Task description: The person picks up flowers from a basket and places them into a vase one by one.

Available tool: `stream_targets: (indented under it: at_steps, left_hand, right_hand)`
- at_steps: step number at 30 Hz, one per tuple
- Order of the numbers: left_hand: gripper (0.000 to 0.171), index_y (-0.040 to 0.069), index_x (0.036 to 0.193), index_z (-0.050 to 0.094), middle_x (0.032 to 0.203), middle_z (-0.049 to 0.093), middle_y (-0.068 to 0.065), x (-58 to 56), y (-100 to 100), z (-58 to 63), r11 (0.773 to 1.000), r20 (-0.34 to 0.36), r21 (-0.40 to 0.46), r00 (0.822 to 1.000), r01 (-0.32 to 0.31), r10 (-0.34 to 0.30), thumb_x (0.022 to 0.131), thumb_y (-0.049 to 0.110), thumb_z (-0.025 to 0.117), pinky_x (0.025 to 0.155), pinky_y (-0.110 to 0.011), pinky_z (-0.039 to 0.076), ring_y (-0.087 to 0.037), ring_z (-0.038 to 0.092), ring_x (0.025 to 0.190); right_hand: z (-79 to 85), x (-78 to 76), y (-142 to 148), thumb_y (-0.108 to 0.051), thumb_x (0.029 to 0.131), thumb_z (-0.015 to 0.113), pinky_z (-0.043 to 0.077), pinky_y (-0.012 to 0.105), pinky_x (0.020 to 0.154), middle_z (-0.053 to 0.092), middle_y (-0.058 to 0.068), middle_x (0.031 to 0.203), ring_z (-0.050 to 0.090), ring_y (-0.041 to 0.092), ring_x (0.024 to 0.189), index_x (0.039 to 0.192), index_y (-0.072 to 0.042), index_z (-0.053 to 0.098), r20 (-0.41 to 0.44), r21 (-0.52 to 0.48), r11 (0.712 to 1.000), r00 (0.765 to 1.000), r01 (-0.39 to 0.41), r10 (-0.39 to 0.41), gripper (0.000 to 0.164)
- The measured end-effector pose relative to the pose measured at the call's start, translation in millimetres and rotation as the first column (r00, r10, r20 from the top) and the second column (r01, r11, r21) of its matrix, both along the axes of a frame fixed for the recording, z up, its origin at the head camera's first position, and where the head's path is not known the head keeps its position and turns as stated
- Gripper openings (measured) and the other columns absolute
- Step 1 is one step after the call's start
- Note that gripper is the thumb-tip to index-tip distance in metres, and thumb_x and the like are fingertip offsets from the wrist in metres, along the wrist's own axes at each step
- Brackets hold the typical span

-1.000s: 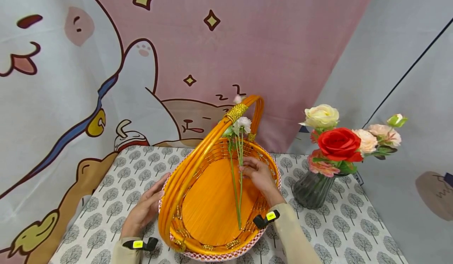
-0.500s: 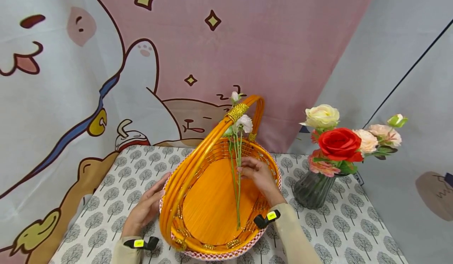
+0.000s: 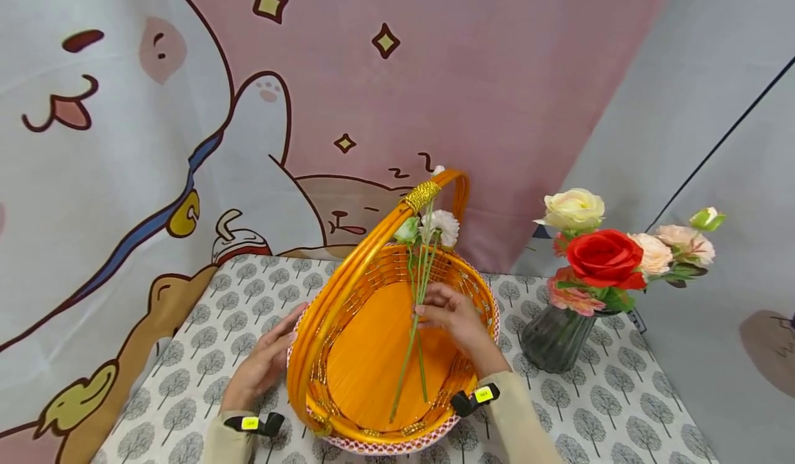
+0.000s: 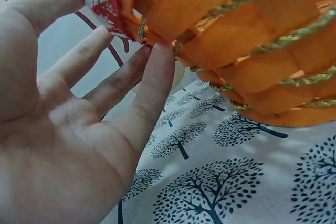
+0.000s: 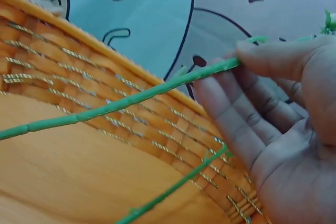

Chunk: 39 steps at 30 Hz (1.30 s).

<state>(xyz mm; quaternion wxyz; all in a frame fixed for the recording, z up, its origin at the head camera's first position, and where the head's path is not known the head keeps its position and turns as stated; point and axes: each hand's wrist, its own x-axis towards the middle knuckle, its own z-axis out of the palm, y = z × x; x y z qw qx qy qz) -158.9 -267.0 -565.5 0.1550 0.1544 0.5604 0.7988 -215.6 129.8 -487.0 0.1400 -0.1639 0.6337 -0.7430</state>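
Note:
My right hand [image 3: 456, 319] pinches a green flower stem [image 5: 131, 99] between thumb and fingertips, above the floor of the orange woven basket [image 3: 360, 353]. A second stem [image 5: 178, 184] slants below it, apart from the fingers in the right wrist view. At the stems' upper ends, by the handle [image 3: 373, 243], are a white carnation-like flower [image 3: 442, 228], a pale green bud [image 3: 407, 230] and a small pinkish bud [image 3: 438, 170]; which head belongs to the pinched stem I cannot tell. My left hand [image 3: 263, 364] rests its extended fingers against the basket's left outer side and red-white rim [image 4: 107, 1].
To the right stands a grey ribbed vase [image 3: 555, 340] with a red rose [image 3: 605, 259], a cream rose [image 3: 574, 210] and several pink blooms. A tree-print cloth [image 3: 205, 340] covers the table. Behind hangs a cartoon curtain [image 3: 497, 91].
The pinched stem's lower end has swung left and now crosses the other stem. The white flower has shifted right, and the top bud has gone behind the handle. My left hand stays on the basket.

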Motion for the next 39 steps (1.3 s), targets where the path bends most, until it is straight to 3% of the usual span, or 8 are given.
stream_targets:
  at_steps: [5,14,24,29,33,39]
  left_hand:
    - [0.061,0.015,0.166,0.010,0.169,0.024,0.009,-1.6,0.3,-0.9,1.000,0.000,0.015,1.000,0.009,-0.009,0.110,0.003,0.030,0.113,-0.034,0.049,-0.011,0.052,0.140]
    - [0.059,0.012,0.166,0.013,0.163,0.034,0.011,-1.3,-0.9,0.0,1.000,-0.019,0.029,1.000,0.003,-0.003,0.110,0.002,0.028,0.112,-0.032,0.050,-0.012,0.054,0.138]
    - [0.060,0.019,0.166,0.019,0.160,0.041,0.013,0.1,-0.7,-0.9,1.000,0.015,-0.003,1.000,-0.014,0.014,0.110,0.004,0.034,0.112,-0.032,0.050,-0.014,0.056,0.136]
    - [0.060,0.015,0.166,0.013,0.160,0.041,0.011,-0.7,-1.3,-3.8,1.000,-0.006,-0.015,1.000,-0.011,0.010,0.110,0.003,0.031,0.111,-0.034,0.051,-0.015,0.057,0.136]
    - [0.060,0.012,0.166,0.009,0.161,0.037,0.011,-1.4,-1.9,-5.3,1.000,-0.022,-0.006,1.000,-0.005,0.005,0.110,0.002,0.029,0.111,-0.035,0.052,-0.015,0.057,0.136]
    - [0.060,0.014,0.166,0.012,0.161,0.037,0.012,-2.2,-1.9,-4.8,1.000,0.000,0.019,1.000,0.000,0.000,0.110,0.001,0.028,0.110,-0.036,0.052,-0.014,0.056,0.136]
  right_hand:
    - [6.5,16.5,-0.7,-0.011,0.094,0.073,0.063,0.053,0.089,0.072,0.003,0.100,0.075,0.031,0.098,0.114,-0.004,0.059,0.020,0.019,0.999,0.999,-0.028,0.027,0.026]
    - [14.8,38.0,5.9,-0.014,0.095,0.073,0.060,0.057,0.093,0.070,0.009,0.105,0.075,0.029,0.102,0.110,0.005,0.054,0.003,0.067,0.998,1.000,0.000,0.000,0.030]
    - [45.3,51.6,13.9,-0.009,0.096,0.071,0.064,0.046,0.087,0.070,-0.001,0.101,0.075,0.016,0.093,0.118,0.003,0.061,-0.115,0.019,0.995,0.989,0.101,-0.098,0.027]
    - [66.0,57.0,19.9,-0.009,0.096,0.071,0.065,0.039,0.086,0.071,-0.005,0.102,0.074,0.013,0.092,0.129,0.005,0.063,-0.168,0.048,0.978,0.966,0.205,-0.194,0.036]
    - [88.9,63.6,24.6,-0.013,0.097,0.070,0.065,0.032,0.085,0.070,-0.007,0.101,0.074,0.012,0.089,0.137,0.003,0.060,-0.168,0.113,0.942,0.940,0.317,-0.297,0.044]
    - [120.3,75.3,32.9,-0.009,0.098,0.069,0.064,0.026,0.080,0.074,-0.011,0.095,0.074,0.010,0.080,0.139,0.005,0.060,-0.227,0.126,0.883,0.880,0.452,-0.418,0.045]
